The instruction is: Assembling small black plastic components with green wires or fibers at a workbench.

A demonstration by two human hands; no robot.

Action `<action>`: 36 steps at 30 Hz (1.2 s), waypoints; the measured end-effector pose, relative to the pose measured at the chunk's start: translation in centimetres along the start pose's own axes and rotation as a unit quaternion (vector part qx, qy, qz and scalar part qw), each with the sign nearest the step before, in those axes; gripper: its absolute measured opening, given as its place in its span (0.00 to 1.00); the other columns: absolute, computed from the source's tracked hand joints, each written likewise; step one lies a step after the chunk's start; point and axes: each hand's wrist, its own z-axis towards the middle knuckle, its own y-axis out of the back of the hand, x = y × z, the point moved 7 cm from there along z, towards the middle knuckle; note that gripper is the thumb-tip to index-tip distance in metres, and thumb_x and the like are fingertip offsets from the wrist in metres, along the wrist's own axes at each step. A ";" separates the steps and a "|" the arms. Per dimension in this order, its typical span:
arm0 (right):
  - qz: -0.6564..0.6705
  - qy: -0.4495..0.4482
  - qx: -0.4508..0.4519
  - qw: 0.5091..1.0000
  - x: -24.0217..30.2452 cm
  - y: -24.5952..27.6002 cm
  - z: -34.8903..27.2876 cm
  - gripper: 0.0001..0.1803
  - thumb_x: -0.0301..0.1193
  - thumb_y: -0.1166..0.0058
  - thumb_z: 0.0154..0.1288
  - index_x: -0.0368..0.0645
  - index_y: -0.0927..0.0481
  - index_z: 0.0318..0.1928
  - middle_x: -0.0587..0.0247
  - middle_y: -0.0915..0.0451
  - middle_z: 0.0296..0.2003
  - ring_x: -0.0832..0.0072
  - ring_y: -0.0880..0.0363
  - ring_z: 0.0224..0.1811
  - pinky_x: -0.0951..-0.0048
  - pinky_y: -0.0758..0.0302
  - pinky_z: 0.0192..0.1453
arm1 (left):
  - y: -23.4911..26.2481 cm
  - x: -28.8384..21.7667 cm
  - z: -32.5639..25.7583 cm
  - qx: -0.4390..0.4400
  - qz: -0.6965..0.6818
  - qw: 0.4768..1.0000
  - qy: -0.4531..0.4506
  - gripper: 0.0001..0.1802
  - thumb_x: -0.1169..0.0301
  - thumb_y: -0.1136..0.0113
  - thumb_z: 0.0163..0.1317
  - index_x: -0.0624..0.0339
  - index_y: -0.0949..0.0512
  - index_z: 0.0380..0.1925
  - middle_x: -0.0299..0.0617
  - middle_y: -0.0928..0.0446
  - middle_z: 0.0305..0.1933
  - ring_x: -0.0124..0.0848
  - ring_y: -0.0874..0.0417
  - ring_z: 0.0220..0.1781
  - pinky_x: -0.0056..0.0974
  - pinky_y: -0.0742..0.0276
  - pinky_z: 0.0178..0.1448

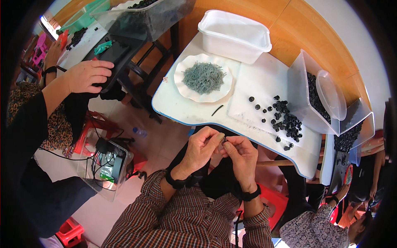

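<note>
My left hand (200,151) and my right hand (242,161) meet just off the table's near edge. Thumbs and fingertips of both are pinched around a small dark piece (223,140), mostly covered by the fingers, so its exact kind cannot be told. Beyond them, a white wavy-rimmed plate (222,91) bears a heap of thin grey-green strips (203,77). A single short black strip (217,110) lies in front of the plate. To the right, several small black round parts (287,122) are scattered in a loose pile on the white tabletop (248,113).
A white plastic tub (235,35) stands at the back of the table. Clear bins (304,78) of black parts line the right side, with an oval lid (331,95). Another person's hand (89,76) rests by a dark table at left. A box of cables (120,182) sits below.
</note>
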 end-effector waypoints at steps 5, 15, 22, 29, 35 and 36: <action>0.061 -0.005 0.006 0.998 -0.4 -0.1 0.7 0.09 0.22 0.46 0.67 0.33 0.22 0.47 0.61 0.18 0.34 0.80 0.18 0.34 0.81 0.22 0.39 | 0.1 0.8 0.3 0.002 -0.065 0.996 0.062 0.09 0.69 0.44 0.69 0.65 0.24 0.34 0.32 0.25 0.23 0.15 0.28 0.21 0.21 0.34 0.20; -0.041 0.056 -0.011 0.998 -0.4 -0.2 0.6 0.09 0.21 0.45 0.66 0.32 0.23 0.46 0.64 0.19 0.34 0.82 0.20 0.34 0.82 0.24 0.39 | 0.6 1.1 0.5 -0.030 -0.019 0.998 0.042 0.08 0.70 0.43 0.68 0.64 0.23 0.33 0.33 0.24 0.24 0.15 0.27 0.21 0.22 0.33 0.20; -0.042 0.018 -0.008 0.999 -0.4 -1.2 2.0 0.09 0.21 0.43 0.65 0.32 0.23 0.44 0.65 0.19 0.32 0.83 0.21 0.32 0.82 0.25 0.36 | 2.8 0.9 1.2 -0.098 0.014 0.994 0.036 0.07 0.71 0.41 0.66 0.64 0.22 0.33 0.32 0.25 0.22 0.15 0.28 0.20 0.21 0.35 0.19; -0.119 0.081 -0.025 0.989 -1.3 -3.0 5.5 0.07 0.23 0.39 0.61 0.34 0.21 0.39 0.62 0.19 0.29 0.83 0.22 0.28 0.80 0.26 0.32 | 5.8 -3.1 3.0 -0.206 0.258 0.932 -0.151 0.05 0.75 0.35 0.60 0.66 0.20 0.31 0.36 0.24 0.26 0.20 0.26 0.23 0.27 0.31 0.26; -0.215 0.164 -0.027 0.962 -0.7 -5.2 7.2 0.06 0.21 0.39 0.56 0.38 0.21 0.34 0.58 0.22 0.29 0.69 0.22 0.24 0.71 0.25 0.28 | 7.2 -3.0 4.0 -0.218 0.362 0.892 -0.162 0.06 0.74 0.31 0.54 0.61 0.20 0.30 0.43 0.26 0.30 0.36 0.22 0.23 0.38 0.27 0.26; -0.253 0.197 -0.034 0.947 -0.6 -5.3 7.3 0.06 0.21 0.39 0.56 0.38 0.21 0.34 0.59 0.22 0.28 0.72 0.22 0.24 0.73 0.26 0.28 | 7.1 -2.9 4.1 -0.221 0.381 0.883 -0.164 0.06 0.74 0.32 0.55 0.61 0.20 0.29 0.43 0.26 0.30 0.37 0.22 0.23 0.39 0.27 0.27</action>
